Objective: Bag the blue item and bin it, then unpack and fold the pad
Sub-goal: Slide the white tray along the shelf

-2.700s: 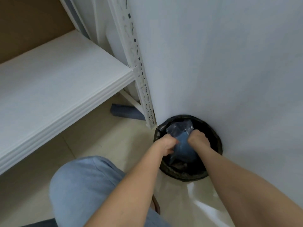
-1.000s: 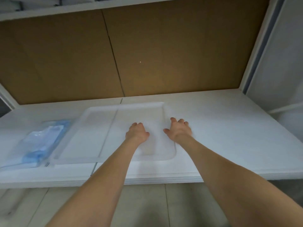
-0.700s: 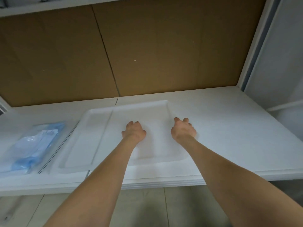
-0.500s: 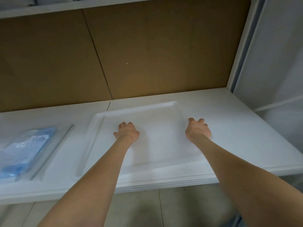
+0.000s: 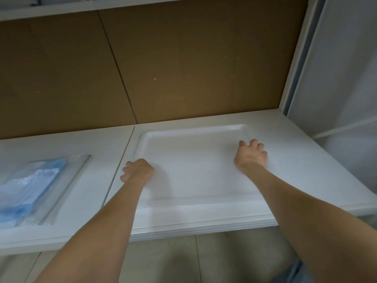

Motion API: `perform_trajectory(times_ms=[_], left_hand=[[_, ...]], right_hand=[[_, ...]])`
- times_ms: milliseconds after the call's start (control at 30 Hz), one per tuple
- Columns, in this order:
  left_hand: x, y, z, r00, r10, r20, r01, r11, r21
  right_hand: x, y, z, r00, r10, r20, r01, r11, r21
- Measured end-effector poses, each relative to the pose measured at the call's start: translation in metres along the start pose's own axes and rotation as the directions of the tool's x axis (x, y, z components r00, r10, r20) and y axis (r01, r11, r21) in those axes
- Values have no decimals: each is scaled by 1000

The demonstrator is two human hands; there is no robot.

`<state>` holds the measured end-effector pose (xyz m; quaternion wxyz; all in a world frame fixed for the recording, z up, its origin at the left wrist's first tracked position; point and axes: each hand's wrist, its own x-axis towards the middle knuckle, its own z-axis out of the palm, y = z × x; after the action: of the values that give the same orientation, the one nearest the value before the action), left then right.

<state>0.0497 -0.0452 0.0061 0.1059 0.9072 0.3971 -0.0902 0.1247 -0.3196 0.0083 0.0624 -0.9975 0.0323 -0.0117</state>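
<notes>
A white shallow tray (image 5: 195, 130) lies on the right half of the white shelf (image 5: 302, 158). My left hand (image 5: 137, 170) is curled over the tray's left rim. My right hand (image 5: 251, 157) grips the right rim with its fingers spread over the edge. The pad (image 5: 30, 186), blue and folded, lies in a clear plastic bag at the shelf's left end, apart from the tray and from both hands. The bin and the blue item are out of view.
Brown cardboard (image 5: 183, 68) backs the shelf. A white upright post (image 5: 295, 58) and a pale wall close the right side. Another shelf board runs overhead. Tiled floor (image 5: 183, 262) shows below the shelf's front edge.
I have turned from the bin to the shelf. Both hands have spread to the tray's rims, and the tray has slid right, away from the bagged pad and past the shelf seam.
</notes>
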Motion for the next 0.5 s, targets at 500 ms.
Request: perform_trajectory(times_ms=[500], left_hand=[[10,-84,-41,981,45,-190,-41,999,25]], right_hand=[[-55,-188,7,869,-492,59,469,855,222]])
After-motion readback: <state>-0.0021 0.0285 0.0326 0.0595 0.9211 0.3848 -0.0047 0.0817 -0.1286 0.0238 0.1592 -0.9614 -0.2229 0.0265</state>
